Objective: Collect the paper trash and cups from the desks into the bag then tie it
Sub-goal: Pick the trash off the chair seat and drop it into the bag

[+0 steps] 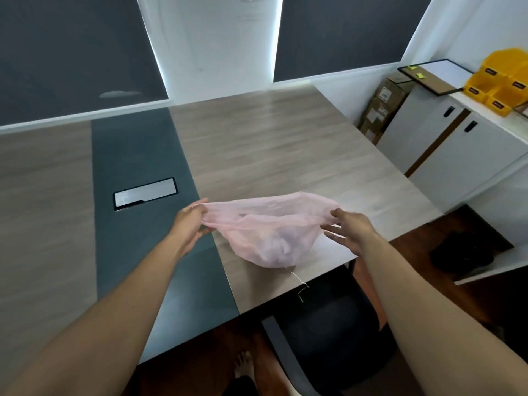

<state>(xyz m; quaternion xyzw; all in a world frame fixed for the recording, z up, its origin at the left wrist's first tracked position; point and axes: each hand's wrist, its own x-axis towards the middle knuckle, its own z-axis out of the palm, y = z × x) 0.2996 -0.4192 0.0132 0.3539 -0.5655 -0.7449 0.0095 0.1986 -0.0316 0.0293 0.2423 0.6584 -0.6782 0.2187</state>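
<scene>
A thin pink plastic bag (271, 238) rests on the wooden desk (285, 144) near its front edge, bulging with pale contents that I cannot make out. My left hand (190, 221) pinches the bag's left handle and pulls it leftward. My right hand (348, 228) holds the right handle, with its lower fingers spread. The bag's mouth is stretched wide between both hands. No loose paper or cups show on the desk.
A dark green strip (137, 155) with a metal cable hatch (144, 193) runs down the desk. A dark chair (328, 332) stands below the front edge. At right are a white cabinet (457, 155), yellow bins (503, 81) and cardboard boxes (383, 107).
</scene>
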